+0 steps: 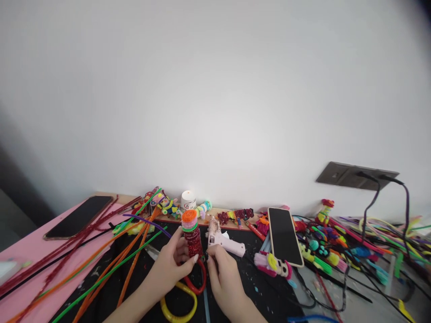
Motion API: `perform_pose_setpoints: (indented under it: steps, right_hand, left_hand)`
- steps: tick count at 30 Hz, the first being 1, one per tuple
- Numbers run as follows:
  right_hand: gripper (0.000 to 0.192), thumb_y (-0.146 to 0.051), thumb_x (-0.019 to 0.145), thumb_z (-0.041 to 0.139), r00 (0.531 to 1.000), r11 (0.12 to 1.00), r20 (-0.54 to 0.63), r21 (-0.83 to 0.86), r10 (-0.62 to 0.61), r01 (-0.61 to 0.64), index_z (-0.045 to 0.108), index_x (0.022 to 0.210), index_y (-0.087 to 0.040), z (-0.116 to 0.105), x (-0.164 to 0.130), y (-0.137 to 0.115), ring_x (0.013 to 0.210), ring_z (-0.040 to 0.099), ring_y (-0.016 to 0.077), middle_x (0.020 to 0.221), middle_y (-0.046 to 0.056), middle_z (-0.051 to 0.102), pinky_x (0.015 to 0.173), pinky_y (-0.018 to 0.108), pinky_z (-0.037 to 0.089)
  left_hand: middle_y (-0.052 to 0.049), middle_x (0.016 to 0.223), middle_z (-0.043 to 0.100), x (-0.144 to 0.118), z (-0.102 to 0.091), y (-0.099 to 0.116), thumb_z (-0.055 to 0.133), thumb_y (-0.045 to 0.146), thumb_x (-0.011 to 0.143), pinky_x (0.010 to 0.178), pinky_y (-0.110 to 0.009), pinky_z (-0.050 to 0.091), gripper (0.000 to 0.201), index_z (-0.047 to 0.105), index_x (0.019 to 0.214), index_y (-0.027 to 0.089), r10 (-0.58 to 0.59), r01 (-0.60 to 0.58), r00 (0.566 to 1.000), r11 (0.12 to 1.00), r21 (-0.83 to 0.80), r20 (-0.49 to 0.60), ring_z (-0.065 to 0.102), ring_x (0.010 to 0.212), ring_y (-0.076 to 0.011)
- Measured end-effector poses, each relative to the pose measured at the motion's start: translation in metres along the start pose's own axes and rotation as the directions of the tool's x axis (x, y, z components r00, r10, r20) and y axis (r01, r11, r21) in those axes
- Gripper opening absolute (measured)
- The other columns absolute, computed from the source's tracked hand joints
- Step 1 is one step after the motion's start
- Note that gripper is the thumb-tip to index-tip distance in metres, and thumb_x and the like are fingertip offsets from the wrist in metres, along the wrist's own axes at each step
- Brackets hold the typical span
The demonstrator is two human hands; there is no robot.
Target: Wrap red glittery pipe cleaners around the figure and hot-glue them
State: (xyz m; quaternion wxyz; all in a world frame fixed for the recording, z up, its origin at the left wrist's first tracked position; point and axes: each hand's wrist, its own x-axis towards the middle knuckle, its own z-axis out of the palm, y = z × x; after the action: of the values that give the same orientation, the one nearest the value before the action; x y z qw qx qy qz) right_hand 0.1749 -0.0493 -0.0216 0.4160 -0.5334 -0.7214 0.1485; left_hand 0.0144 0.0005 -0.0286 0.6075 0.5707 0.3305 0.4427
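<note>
My left hand [175, 264] is wrapped round an upright pipe-cleaner figure [193, 242], a dark red glittery coil topped with green, pink and orange coils. Just right of the figure's lower end, my right hand [225, 278] is closed in a pinch; whatever lies between its fingertips is too small to make out. Below the hands are scissors [180, 309] with one red and one yellow handle loop, their blades partly behind my left hand. A pale pink glue gun [227, 243] lies just beyond my right hand, its nozzle end stained brown.
Long pipe cleaners [111, 264] spread over the pink sheet [25, 251] and black mat [269, 296] at left. One phone [79, 217] lies there, another phone [285, 235] at right. A paper cup [188, 200] stands by the wall. Cables run from the socket [357, 175] past piled crafts.
</note>
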Motion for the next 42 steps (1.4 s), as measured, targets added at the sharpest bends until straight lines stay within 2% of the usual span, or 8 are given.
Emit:
perform_pose_setpoints:
  steps: [9,18,21,24,27,30,35,42]
  right_hand:
    - [0.014,-0.014,0.089,0.037,0.998,0.996,-0.04,0.084,0.043,-0.04,0.046,0.082,-0.021,0.002,-0.001,0.004,0.063,0.049,0.0163,0.072,0.001,0.052,0.058,0.026,0.037]
    - [0.015,-0.015,0.089,0.037,0.996,0.993,-0.07,0.112,0.048,-0.04,0.048,0.08,-0.02,0.003,0.001,0.005,0.062,0.048,0.0155,0.071,0.001,0.052,0.058,0.025,0.037]
    - [0.016,-0.015,0.089,0.036,0.996,0.991,-0.077,0.127,0.055,-0.045,0.047,0.078,-0.02,0.003,0.002,0.004,0.062,0.047,0.0154,0.07,0.0,0.05,0.058,0.025,0.037]
    - [0.015,-0.016,0.09,0.036,0.995,0.988,-0.068,0.143,0.066,-0.056,0.045,0.079,-0.02,0.003,0.002,0.003,0.062,0.046,0.0153,0.07,0.0,0.049,0.057,0.024,0.036]
    - [0.014,-0.016,0.09,0.036,0.994,0.984,-0.063,0.161,0.087,-0.076,0.045,0.08,-0.02,0.003,0.001,0.002,0.062,0.045,0.0152,0.07,0.0,0.048,0.056,0.024,0.036]
    - [0.013,-0.015,0.089,0.037,0.993,0.981,-0.069,0.176,0.093,-0.079,0.045,0.079,-0.02,0.002,0.001,0.001,0.063,0.045,0.0155,0.071,0.0,0.049,0.057,0.025,0.037]
    - [0.014,-0.015,0.089,0.037,0.992,0.974,-0.081,0.213,0.102,-0.082,0.044,0.078,-0.021,0.001,0.002,-0.003,0.062,0.045,0.0155,0.07,0.0,0.049,0.057,0.025,0.037]
    - [0.011,-0.019,0.091,0.036,0.985,0.948,-0.03,0.277,0.171,-0.156,0.042,0.082,-0.021,0.003,0.002,-0.002,0.063,0.047,0.0152,0.072,0.0,0.049,0.058,0.026,0.04]
  left_hand:
    - [-0.008,0.105,0.063,0.0,0.003,0.006,0.066,0.025,0.076,0.08,-0.031,0.046,0.062,0.031,0.127,0.023,-0.045,0.075,0.989,0.974,-0.214,0.142,0.061,0.089,-0.0175]
    - [-0.008,0.112,0.062,0.0,0.001,0.008,0.068,0.023,0.075,0.084,-0.033,0.044,0.066,0.033,0.13,0.026,-0.021,0.067,0.982,0.968,-0.243,0.189,0.061,0.09,-0.017]
    - [-0.009,0.113,0.062,-0.002,0.002,0.013,0.069,0.026,0.074,0.084,-0.034,0.045,0.064,0.037,0.128,0.025,-0.062,0.109,0.978,0.967,-0.231,0.201,0.061,0.093,-0.0191]
    - [-0.01,0.114,0.062,-0.003,0.004,0.021,0.068,0.031,0.075,0.081,-0.034,0.049,0.067,0.034,0.131,0.024,-0.159,0.191,0.975,0.955,-0.226,0.155,0.061,0.098,-0.0222]
    - [-0.008,0.105,0.066,-0.004,0.005,0.025,0.064,0.036,0.077,0.076,-0.034,0.052,0.069,0.028,0.135,0.024,-0.254,0.266,0.964,0.943,-0.198,0.081,0.064,0.088,-0.0204]
    - [-0.003,0.087,0.068,-0.003,0.005,0.025,0.066,0.038,0.075,0.069,-0.032,0.055,0.071,0.029,0.135,0.024,-0.288,0.292,0.956,0.944,-0.154,0.05,0.066,0.075,-0.0178]
    - [0.002,0.074,0.065,-0.002,0.004,0.023,0.067,0.039,0.073,0.064,-0.03,0.056,0.064,0.037,0.127,0.022,-0.287,0.286,0.958,0.952,-0.104,0.006,0.067,0.068,-0.0167]
    - [0.003,0.069,0.065,-0.002,0.004,0.02,0.065,0.04,0.075,0.058,-0.029,0.054,0.066,0.032,0.129,0.022,-0.249,0.25,0.968,0.967,-0.06,0.021,0.068,0.062,-0.0186]
